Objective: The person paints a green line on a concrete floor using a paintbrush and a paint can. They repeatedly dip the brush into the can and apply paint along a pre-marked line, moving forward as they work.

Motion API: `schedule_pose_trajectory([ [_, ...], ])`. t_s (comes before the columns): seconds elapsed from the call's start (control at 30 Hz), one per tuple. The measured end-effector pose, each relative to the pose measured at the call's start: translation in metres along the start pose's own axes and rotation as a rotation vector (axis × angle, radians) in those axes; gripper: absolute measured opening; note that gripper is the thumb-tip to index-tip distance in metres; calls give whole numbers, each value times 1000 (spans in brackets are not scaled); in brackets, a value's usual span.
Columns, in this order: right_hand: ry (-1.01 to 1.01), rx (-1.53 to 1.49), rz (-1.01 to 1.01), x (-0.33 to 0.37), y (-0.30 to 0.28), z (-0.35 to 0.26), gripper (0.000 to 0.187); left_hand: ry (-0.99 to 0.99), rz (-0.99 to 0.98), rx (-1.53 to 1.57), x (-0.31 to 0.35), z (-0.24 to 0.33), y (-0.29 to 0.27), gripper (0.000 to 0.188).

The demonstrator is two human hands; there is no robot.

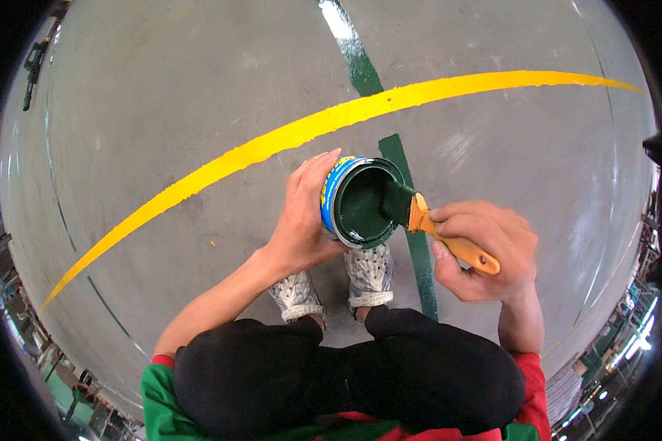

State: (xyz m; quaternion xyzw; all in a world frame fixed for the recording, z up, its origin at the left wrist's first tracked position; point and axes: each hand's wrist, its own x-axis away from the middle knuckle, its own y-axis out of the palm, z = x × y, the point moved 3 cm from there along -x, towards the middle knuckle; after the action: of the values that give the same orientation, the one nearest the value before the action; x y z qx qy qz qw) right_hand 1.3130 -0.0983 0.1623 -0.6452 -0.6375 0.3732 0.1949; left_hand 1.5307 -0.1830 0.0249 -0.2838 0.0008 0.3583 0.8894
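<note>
The left hand (305,217) wraps the paint can (332,192) from the left — and here's the paintbrush (419,219), clasped in the right hand (490,244), bristled end at the can's right rim.

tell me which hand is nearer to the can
Left. The left hand grips the can from its left side; the right hand is apart from it, to its right, holding the brush.
</note>
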Motion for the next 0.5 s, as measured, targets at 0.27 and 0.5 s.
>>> schedule_pose_trajectory([
  [0.27, 318, -405, 275, 15, 22, 5, 21, -73, 96, 7, 22, -10, 1, 122],
  [0.5, 734, -588, 549, 35, 68, 36, 19, -100, 124, -10, 32, -10, 3, 123],
])
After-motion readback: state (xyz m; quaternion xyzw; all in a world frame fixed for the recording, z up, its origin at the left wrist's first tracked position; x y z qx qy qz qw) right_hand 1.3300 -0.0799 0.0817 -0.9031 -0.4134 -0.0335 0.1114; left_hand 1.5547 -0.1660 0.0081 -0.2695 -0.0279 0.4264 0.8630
